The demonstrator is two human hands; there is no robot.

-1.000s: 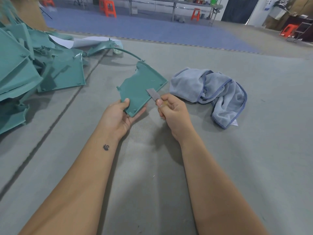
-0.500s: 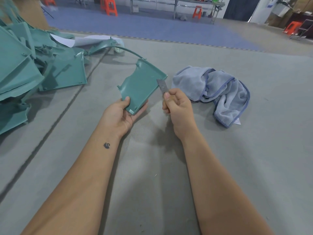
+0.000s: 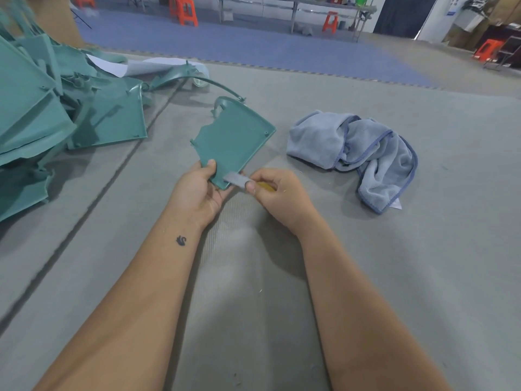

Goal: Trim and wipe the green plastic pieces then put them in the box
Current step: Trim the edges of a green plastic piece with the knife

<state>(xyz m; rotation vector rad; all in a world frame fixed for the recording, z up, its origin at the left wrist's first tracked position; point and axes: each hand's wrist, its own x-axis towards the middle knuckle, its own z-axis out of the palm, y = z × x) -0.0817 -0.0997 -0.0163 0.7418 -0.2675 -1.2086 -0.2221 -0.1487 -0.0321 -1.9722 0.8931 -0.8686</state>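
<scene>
My left hand (image 3: 200, 190) grips the near corner of a flat green plastic piece (image 3: 235, 139), thumb on top, holding it tilted above the grey mat. My right hand (image 3: 277, 197) pinches a small knife with a yellow handle; its grey blade (image 3: 236, 179) lies against the piece's near right edge, close to my left thumb. A blue-grey cloth (image 3: 355, 149) lies crumpled on the mat to the right of the piece. The box is not in view.
A heap of several green plastic pieces (image 3: 50, 114) fills the left side of the grey mat (image 3: 423, 263), with white paper (image 3: 146, 66) behind it. Beyond the mat lie a blue floor, orange stools (image 3: 186, 11) and a long table.
My right hand has drawn the blade from the far end of the piece's right edge down to its near corner. My left hand keeps its grip on the piece.
</scene>
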